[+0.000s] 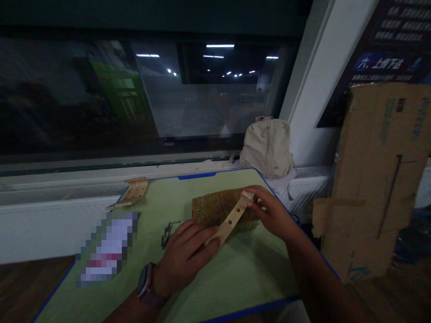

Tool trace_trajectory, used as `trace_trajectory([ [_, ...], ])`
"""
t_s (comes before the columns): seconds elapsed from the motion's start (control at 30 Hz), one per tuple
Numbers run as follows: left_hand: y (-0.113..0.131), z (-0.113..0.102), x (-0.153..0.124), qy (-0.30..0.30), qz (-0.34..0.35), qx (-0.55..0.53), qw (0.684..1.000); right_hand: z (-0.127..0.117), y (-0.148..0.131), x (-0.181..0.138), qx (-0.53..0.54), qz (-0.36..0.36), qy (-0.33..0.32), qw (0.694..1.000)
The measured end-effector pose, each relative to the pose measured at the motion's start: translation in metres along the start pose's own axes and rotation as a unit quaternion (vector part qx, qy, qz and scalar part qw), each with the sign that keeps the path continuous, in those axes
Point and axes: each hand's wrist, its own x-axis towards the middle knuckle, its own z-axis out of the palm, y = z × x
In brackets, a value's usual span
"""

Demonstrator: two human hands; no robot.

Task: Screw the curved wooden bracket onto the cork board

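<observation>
While over sheet [215, 207], strip [231, 219] between hands [183, 262] [273, 216]

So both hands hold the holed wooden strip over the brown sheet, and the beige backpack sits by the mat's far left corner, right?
Wrong side: the head view shows the beige backpack by the far right corner of the mat. The rest holds.

Two hands, one wooden strip, and single items around them

The left hand [183, 255] and right hand [272, 213] make two, and between them is one wooden strip [230, 220] showing at least three holes. The one table [235, 278] bears one brown sheet [212, 207], one pale wooden part [134, 190] and one heap of dark screws [167, 232], too small to count. There is also one wristwatch [145, 283], one beige backpack [267, 146] and one cardboard sheet [377, 179].
</observation>
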Motion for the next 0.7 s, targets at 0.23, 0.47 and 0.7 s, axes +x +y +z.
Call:
trace_trajectory([
  [0.23,-0.015,-0.004,-0.01,0.066,-0.068,-0.051,0.994,-0.009,-0.001,0.002,0.25,0.089,-0.052,0.963],
  [0.47,-0.021,0.003,-0.011,0.108,-0.227,-0.131,0.959,0.008,-0.019,-0.002,0.348,0.117,-0.047,0.929],
  [0.7,-0.02,0.009,-0.008,0.144,-0.287,-0.213,0.923,0.033,-0.023,-0.009,0.328,0.105,-0.084,0.935],
])
